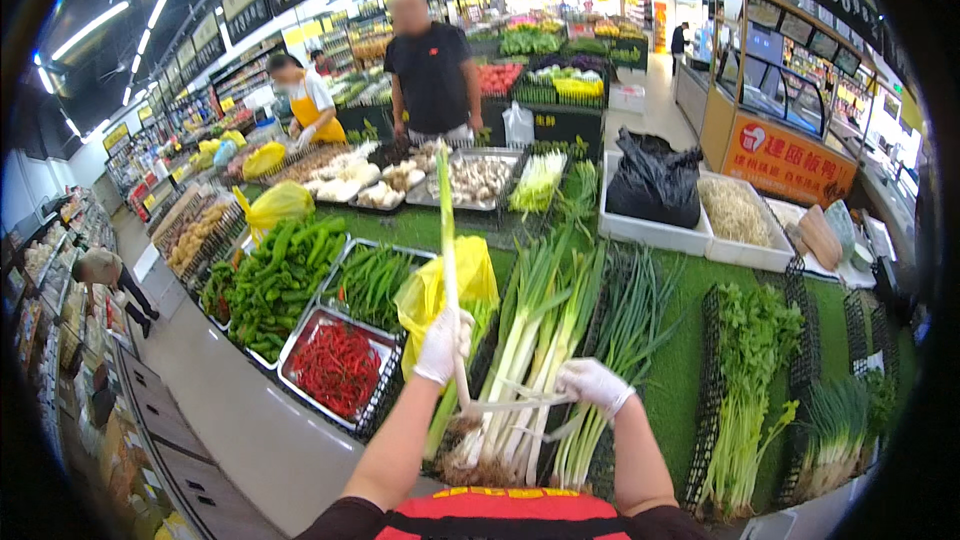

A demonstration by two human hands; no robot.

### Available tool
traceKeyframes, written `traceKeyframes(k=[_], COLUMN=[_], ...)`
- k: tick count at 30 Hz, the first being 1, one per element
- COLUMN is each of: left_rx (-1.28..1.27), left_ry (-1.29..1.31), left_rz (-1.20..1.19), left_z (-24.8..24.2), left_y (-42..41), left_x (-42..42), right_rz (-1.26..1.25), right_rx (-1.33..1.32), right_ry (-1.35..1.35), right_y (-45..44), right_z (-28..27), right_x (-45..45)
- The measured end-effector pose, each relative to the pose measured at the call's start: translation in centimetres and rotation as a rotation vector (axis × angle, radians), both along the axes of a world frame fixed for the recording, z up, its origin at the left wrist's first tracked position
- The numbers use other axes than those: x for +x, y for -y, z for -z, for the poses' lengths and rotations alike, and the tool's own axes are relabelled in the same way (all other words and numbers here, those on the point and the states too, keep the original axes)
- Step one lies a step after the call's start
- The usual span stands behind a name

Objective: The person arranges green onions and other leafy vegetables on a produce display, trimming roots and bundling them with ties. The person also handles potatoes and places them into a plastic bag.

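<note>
My left hand (441,346), in a white glove, grips a long leek (448,262) that stands nearly upright, its root end low. From that root end a pale strip of outer leaf (517,403) stretches right to my gloved right hand (595,384), whose fingers are closed on it. Below and between the hands lies a pile of leeks (534,337) with roots towards me. Thinner green onions (637,315) lie just right of the pile. A yellow plastic bag (476,270) sits behind my left hand and partly covers some green stalks.
Trays of green peppers (281,285) and red chilies (335,366) stand to the left. Celery (742,390) lies to the right beside black mesh dividers. White boxes hold a black plastic bag (652,180) and bean sprouts (731,210). A person in black (431,75) stands across the display.
</note>
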State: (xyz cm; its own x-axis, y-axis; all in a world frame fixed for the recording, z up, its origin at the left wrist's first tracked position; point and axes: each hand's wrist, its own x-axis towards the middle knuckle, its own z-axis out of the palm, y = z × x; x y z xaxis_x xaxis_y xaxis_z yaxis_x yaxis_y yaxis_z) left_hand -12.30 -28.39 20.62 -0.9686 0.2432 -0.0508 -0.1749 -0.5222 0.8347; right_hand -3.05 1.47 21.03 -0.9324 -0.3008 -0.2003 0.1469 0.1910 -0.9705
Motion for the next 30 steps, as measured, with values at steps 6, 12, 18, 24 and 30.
traceKeyframes(k=[6, 12, 18, 24, 30], left_rx=[0.382, 0.412, 0.398, 0.295, 0.137], left_ry=[0.089, -0.097, -0.138, -0.079, -0.092], left_rz=[-0.108, -0.009, 0.223, 0.354, 0.212], left_z=[-1.3, -3.1, -4.0, -3.1, -6.2], left_y=[2.0, 4.7, 7.0, 0.9, 0.0], left_x=[-0.7, -0.4, 0.0, 1.7, -1.3], right_rz=[0.084, 0.403, 0.59, 0.261, -0.418], right_rx=[0.244, 0.298, 0.251, -0.016, 0.391], right_ry=[-0.175, -0.064, -0.123, -0.307, -0.48], right_y=[-5.6, -8.6, -10.4, 1.8, 8.0], right_z=[4.0, 4.3, 5.3, -5.3, -3.2], right_x=[-2.3, -2.2, -3.5, -5.1, -3.9])
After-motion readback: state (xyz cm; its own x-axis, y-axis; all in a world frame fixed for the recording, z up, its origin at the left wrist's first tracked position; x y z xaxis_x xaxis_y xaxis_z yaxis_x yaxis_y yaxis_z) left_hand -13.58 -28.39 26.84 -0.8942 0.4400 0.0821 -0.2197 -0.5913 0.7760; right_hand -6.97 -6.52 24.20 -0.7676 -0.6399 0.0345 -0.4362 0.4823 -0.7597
